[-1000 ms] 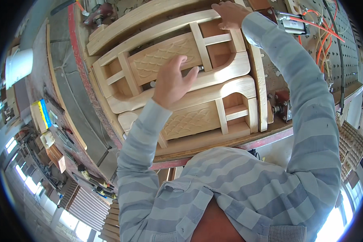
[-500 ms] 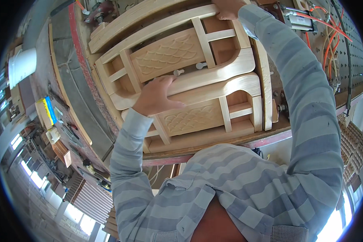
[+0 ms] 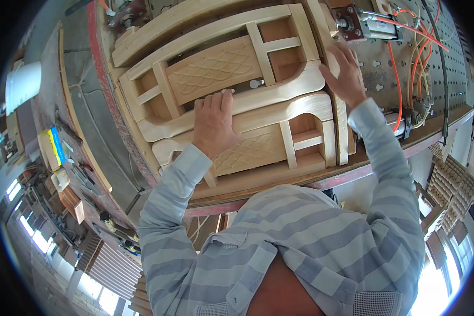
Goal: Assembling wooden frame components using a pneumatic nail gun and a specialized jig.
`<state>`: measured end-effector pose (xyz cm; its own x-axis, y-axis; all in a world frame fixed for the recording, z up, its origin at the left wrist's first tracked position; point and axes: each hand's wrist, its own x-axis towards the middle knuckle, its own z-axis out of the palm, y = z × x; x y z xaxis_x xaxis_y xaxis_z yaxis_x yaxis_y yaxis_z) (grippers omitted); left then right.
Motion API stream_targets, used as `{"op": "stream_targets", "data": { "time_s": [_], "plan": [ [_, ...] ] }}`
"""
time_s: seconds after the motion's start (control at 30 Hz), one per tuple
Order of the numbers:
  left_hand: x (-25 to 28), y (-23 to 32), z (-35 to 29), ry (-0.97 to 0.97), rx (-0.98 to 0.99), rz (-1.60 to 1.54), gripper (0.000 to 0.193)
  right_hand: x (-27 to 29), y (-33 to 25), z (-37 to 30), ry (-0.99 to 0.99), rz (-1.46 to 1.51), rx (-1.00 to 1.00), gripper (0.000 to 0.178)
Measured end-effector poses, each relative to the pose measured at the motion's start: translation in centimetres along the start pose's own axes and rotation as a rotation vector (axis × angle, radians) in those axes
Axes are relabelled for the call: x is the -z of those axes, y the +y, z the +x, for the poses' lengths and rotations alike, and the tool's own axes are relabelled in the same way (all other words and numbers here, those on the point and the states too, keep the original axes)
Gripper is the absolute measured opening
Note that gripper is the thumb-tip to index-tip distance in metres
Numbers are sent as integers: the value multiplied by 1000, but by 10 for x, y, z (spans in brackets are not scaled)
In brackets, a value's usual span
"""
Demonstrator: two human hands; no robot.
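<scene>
Two pale wooden frames with carved scale-pattern panels lie one behind the other on the bench. My left hand (image 3: 214,121) reaches across the near frame (image 3: 271,126), its fingers together and hooked over the front rail of the far frame (image 3: 216,66). My right hand (image 3: 345,76) is open with fingers spread, above the wooden side bar (image 3: 341,126) by the far frame's right corner. It holds nothing. A round white metal knob (image 3: 256,84) shows in the gap in front of the far carved panel.
An air cylinder (image 3: 382,27) with orange hoses (image 3: 397,100) sits on the perforated metal plate (image 3: 461,68) at right. Behind the frames runs a curved wooden bar (image 3: 158,37). At left are a white bucket (image 3: 26,85) and a yellow-and-blue box (image 3: 52,146).
My right hand has come off the far frame's back right corner and moved nearer, to the right side. My left hand has shifted slightly right, its fingers now over the rail.
</scene>
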<state>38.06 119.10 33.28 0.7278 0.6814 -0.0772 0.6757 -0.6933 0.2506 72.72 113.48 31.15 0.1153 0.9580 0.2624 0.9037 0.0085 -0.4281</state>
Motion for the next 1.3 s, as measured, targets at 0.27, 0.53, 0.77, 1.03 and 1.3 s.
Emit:
{"op": "stream_targets", "data": {
  "time_s": [0.27,0.53,0.77,1.03,1.3],
  "plan": [
    [1,4,-3,91,-17,-32,63,25,-14,-110,15,43,-280,41],
    [-16,9,-3,222,-59,13,62,84,-11,-199,108,-89,-487,33],
    [-16,16,-16,242,-16,98,70,131,1,-274,237,-301,-540,27],
    [-21,30,-17,200,108,180,74,184,131,-333,214,-376,-871,27],
    [-17,40,-11,111,271,371,66,221,253,-278,151,-359,-1002,34]
  ]
}}
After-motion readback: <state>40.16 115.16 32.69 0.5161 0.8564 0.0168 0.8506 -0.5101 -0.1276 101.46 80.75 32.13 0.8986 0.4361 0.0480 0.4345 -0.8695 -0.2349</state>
